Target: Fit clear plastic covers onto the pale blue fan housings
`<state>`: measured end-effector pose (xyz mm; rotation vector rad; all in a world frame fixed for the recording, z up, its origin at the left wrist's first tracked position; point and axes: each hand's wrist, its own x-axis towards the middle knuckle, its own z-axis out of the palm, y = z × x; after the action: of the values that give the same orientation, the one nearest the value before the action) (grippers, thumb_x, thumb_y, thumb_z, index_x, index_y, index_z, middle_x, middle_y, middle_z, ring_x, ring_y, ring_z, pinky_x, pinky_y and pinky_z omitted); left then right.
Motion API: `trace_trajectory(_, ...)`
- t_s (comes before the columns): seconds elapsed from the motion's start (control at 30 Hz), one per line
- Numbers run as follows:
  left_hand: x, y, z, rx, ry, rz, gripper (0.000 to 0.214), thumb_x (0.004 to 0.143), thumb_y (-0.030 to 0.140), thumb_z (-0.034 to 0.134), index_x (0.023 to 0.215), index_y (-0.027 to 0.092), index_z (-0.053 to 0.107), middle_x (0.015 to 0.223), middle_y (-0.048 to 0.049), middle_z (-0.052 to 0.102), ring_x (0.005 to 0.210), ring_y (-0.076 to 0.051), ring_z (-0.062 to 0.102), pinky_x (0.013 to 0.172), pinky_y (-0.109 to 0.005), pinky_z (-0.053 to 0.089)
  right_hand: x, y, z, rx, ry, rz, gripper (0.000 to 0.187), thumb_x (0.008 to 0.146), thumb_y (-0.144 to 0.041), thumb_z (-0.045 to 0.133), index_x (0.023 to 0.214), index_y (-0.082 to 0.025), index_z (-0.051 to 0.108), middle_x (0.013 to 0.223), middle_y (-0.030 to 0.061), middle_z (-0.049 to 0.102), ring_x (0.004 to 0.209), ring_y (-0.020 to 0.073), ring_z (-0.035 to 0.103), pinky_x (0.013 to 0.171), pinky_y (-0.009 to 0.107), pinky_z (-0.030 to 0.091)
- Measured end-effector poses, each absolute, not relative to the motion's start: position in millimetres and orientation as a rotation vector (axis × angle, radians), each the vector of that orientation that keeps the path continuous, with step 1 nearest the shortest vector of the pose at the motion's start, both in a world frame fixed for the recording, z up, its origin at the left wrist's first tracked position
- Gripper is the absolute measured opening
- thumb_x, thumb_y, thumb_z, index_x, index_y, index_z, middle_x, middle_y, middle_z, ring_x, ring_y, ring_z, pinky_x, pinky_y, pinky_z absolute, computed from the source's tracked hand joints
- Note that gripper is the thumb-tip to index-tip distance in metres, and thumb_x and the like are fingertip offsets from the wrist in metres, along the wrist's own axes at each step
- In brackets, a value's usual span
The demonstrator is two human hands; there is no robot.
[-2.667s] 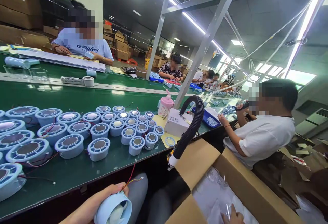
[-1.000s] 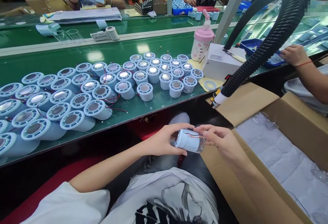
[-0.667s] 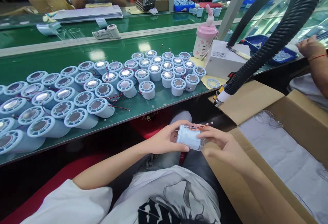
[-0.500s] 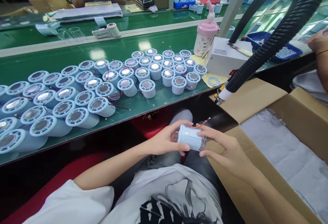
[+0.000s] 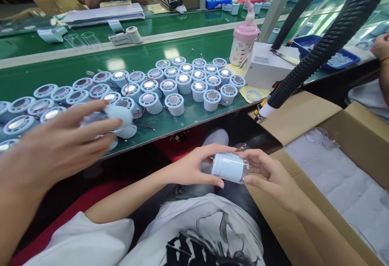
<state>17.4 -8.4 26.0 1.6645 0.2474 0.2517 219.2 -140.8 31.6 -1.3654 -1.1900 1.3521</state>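
Observation:
Over my lap I hold a light-blue cylinder housing [image 5: 227, 168] lying on its side, with a clear cap at its right end. My left hand [image 5: 191, 168] is closed round its left end, thumb below and fingers over the top. My right hand [image 5: 267, 174] grips the capped end with curled fingers. A bit of red-orange wire shows above the housing. From the left, another person's blurred hand [image 5: 57, 144] reaches in over the table's front edge, holding a similar blue housing [image 5: 118, 116].
Several blue housings [image 5: 174, 104] stand in rows on the green table [image 5: 188, 122]. A black ribbed hose [image 5: 304, 67] hangs over an open cardboard box [image 5: 304, 116] of clear caps at my right. A white box [image 5: 264, 65] and pink bottle [image 5: 241, 45] stand behind. Other people work nearby.
Another person's hand has come in from the left with a blue housing. I have turned my housing a little between both hands; its wires now mostly hide behind it.

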Motion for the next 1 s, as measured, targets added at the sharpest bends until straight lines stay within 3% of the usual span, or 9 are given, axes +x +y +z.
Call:
trace_trajectory(0.33,19,-7,23,1.741,0.196,0.289,0.073,0.068,0.026,0.079,0.134,0.028,0.048,0.137,-0.0102,0.05,0.128,-0.026,0.046,0.102,-0.038,0.045,221,-137,27,-1.279,-0.933,1.556,0.027,0.088,-0.036,0.062,0.11,-0.023,0.053,0.102,0.0023,0.065,0.087,0.0126,0.063,0.072,0.021,0.053)
trace_trajectory(0.6,18,-5,26,1.757,0.162,0.297,0.07,0.071,0.025,0.077,0.135,0.028,0.047,0.137,-0.0102,0.049,0.129,-0.025,0.045,0.101,-0.035,0.045,218,-132,21,-1.282,-0.742,1.644,0.042,0.082,-0.055,0.061,0.102,-0.019,0.051,0.075,-0.0005,0.067,0.063,0.0118,0.066,0.06,0.022,0.056)
trace_trajectory(0.9,17,-3,24,1.755,0.125,0.312,0.071,0.07,0.024,0.078,0.135,0.028,0.047,0.138,-0.0102,0.049,0.13,-0.025,0.044,0.103,-0.036,0.044,207,-128,20,-1.214,-0.51,1.785,0.052,0.076,-0.067,0.059,0.089,-0.017,0.052,0.053,-0.0012,0.064,0.043,0.011,0.063,0.04,0.014,0.048)
trace_trajectory(1.0,17,-3,23,1.747,0.12,0.317,0.072,0.069,0.023,0.078,0.134,0.028,0.048,0.138,-0.0101,0.049,0.13,-0.025,0.044,0.103,-0.036,0.044,205,-126,18,-1.194,-0.461,1.864,0.052,0.08,-0.066,0.053,0.084,-0.015,0.056,0.056,0.0035,0.068,0.042,0.0107,0.063,0.036,0.012,0.045)
